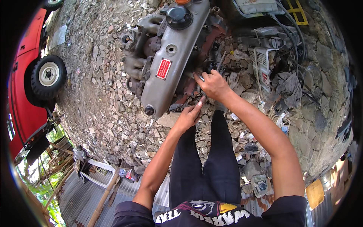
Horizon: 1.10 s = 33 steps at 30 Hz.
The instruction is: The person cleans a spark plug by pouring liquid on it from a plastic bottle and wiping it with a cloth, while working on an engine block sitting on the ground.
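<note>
An engine (pixel 166 64) with a long grey valve cover (pixel 176 62) lies tilted on the stony ground in front of me. A round black cap and a red label are on the cover. At the engine's right side, my right hand (pixel 214 86) is closed round a slim metal tool (pixel 200 77); its kind is hidden by the fingers. Lower down, my left hand (pixel 189 116) reaches to the engine's near right edge. Its fingers are together against a small dark grey piece (pixel 203 99) that I cannot make out. Reddish engine block shows beside both hands.
A red vehicle (pixel 28 83) with a black tyre (pixel 48 76) stands at the left. A pale plastic crate (pixel 261 70), a dark rag (pixel 289 89) and cables lie at the right, near a stone wall. Corrugated metal sheets (pixel 81 193) are at the lower left.
</note>
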Available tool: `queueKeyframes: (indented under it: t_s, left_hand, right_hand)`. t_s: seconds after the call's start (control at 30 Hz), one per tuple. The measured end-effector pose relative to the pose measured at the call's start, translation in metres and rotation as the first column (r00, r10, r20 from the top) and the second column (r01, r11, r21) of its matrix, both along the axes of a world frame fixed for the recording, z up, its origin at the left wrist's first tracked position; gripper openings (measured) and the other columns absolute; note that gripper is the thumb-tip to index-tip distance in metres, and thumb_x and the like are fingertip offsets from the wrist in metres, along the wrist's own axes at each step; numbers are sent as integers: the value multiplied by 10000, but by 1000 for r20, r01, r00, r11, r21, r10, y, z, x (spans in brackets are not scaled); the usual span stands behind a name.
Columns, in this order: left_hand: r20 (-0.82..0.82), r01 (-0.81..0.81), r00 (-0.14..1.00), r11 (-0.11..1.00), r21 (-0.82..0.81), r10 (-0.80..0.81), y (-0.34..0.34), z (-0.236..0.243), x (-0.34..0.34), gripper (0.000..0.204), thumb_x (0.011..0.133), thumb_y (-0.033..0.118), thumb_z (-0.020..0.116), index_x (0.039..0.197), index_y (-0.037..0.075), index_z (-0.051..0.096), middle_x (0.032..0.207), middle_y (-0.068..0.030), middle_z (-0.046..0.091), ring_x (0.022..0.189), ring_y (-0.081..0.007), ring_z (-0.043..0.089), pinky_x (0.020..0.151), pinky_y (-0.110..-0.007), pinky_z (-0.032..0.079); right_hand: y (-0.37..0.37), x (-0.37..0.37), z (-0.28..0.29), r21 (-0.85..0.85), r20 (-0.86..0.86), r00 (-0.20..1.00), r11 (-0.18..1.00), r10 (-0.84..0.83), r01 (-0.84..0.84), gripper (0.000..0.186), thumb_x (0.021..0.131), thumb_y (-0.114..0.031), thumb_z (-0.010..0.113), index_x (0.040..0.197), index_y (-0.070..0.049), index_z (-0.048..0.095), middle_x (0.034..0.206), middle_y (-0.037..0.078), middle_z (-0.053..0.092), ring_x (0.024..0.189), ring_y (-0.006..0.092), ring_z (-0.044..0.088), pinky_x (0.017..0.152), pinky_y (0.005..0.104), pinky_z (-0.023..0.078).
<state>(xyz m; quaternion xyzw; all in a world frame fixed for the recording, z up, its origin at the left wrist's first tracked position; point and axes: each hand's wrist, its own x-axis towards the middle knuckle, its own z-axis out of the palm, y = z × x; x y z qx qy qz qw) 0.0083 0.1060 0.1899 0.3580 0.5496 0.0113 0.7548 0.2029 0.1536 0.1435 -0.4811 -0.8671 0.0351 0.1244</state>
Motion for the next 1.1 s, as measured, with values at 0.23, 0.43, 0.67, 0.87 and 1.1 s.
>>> queueKeyframes:
  t_s: [0.23, 0.43, 0.67, 0.87, 1.1]
  left_hand:
    - [-43, 31, 998, 995, -97, -35, 8, 8, 0, 615, 1021, 580, 471, 696, 63, 545, 581, 22, 443, 499, -88, 400, 467, -270, 302]
    - [-120, 131, 983, 989, -67, -138, 11, 7, -1, 643, 1005, 642, 432, 705, 81, 525, 597, 2, 456, 502, -95, 433, 445, -264, 320]
    - [-181, 122, 974, 990, -77, -134, 15, 17, 5, 698, 979, 650, 483, 643, 41, 543, 555, -12, 455, 504, -116, 437, 478, -312, 347]
    - [-343, 220, 914, 975, -34, -218, 19, 23, 7, 768, 927, 726, 485, 666, 12, 589, 579, -67, 536, 537, -158, 522, 525, -326, 419]
    - [-360, 196, 916, 980, 14, -178, 13, 20, 9, 776, 921, 727, 497, 724, -12, 632, 623, -70, 558, 572, -166, 528, 549, -343, 429]
  right_hand:
    - [-3, -1, 0, -5, -35, 999, 999, -42, 42, 420, 804, -185, 590, 1166, 2, 691, 803, 85, 638, 639, 187, 624, 693, 319, 447]
    - [0, -1, 1, -26, -58, 997, 999, -46, 45, 389, 815, -156, 573, 1145, 3, 703, 774, 76, 641, 682, 182, 629, 688, 313, 452]
    - [1, 0, 5, -36, -49, 997, 998, -53, 51, 389, 810, -155, 581, 1145, -1, 706, 761, 67, 648, 734, 181, 644, 675, 319, 455]
    - [3, 1, 4, -74, -61, 996, 996, -60, 56, 402, 808, -155, 587, 1164, -2, 696, 800, 81, 663, 727, 197, 649, 691, 321, 463]
    - [3, 2, 1, -97, -39, 998, 994, -51, 47, 411, 826, -156, 574, 1200, -24, 681, 817, 90, 659, 723, 209, 652, 712, 332, 472]
